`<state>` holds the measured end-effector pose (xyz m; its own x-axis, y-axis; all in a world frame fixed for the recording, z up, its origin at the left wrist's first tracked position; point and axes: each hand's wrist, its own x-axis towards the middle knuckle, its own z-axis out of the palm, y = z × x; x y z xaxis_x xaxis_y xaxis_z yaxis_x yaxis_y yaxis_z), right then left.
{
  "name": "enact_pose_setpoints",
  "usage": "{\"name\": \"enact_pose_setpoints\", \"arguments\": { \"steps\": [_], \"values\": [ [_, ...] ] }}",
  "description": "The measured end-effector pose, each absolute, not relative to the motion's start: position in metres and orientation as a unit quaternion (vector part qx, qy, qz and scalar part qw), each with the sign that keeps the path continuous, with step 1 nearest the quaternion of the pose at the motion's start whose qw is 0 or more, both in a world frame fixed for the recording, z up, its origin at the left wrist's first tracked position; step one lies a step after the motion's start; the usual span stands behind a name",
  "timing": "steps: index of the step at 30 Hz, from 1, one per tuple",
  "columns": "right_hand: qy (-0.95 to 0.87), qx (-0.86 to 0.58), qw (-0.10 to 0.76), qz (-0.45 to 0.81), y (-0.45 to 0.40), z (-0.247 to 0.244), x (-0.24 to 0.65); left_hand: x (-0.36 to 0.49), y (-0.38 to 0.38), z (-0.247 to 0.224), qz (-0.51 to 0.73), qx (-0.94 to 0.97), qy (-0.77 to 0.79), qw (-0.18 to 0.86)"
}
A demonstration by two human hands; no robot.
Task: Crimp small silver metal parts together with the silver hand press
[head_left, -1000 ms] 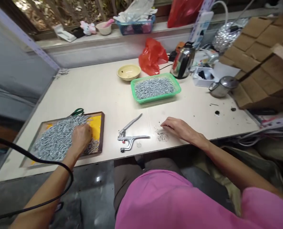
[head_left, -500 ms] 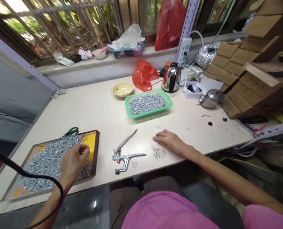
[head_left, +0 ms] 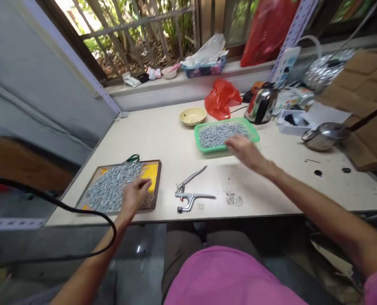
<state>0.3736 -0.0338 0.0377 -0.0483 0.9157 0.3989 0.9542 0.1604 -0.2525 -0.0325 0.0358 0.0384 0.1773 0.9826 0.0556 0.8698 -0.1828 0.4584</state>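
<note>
left hand [head_left: 135,195] curled over tray [head_left: 157,180] — right hand [head_left: 248,155] outstretched near basket [head_left: 210,149]

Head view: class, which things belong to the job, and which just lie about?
Likely in the job:
tray of silvery metal pieces, left hand over it
green basket of similar pieces, right hand near it
perhaps the pliers, untouched

Likely just lying about:
electric kettle
cream bowl
red bag beside the kettle
</note>
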Motion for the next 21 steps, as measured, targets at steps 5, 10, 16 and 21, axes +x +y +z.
{"name": "enact_pose_setpoints", "arguments": {
  "steps": [5, 10, 16, 21],
  "values": [
    [-0.682, -0.694, 0.225, -0.057, 0.004, 0.056, 0.374, 0.007, -0.010, 0.023, 0.194, 0.663, 0.585, 0.425],
    [-0.797, -0.564, 0.204, 0.071, -0.055, 0.029, 0.306, 0.018, -0.033, 0.010, 0.166, 0.565, 0.606, 0.535],
    [-0.814, -0.543, 0.122, 0.163, -0.108, -0.007, 0.258, 0.023, -0.032, -0.003, 0.126, 0.520, 0.592, 0.603],
    [-0.796, -0.579, 0.081, 0.155, -0.110, -0.015, 0.257, 0.028, -0.035, -0.007, 0.125, 0.528, 0.598, 0.589]
  ]
}}
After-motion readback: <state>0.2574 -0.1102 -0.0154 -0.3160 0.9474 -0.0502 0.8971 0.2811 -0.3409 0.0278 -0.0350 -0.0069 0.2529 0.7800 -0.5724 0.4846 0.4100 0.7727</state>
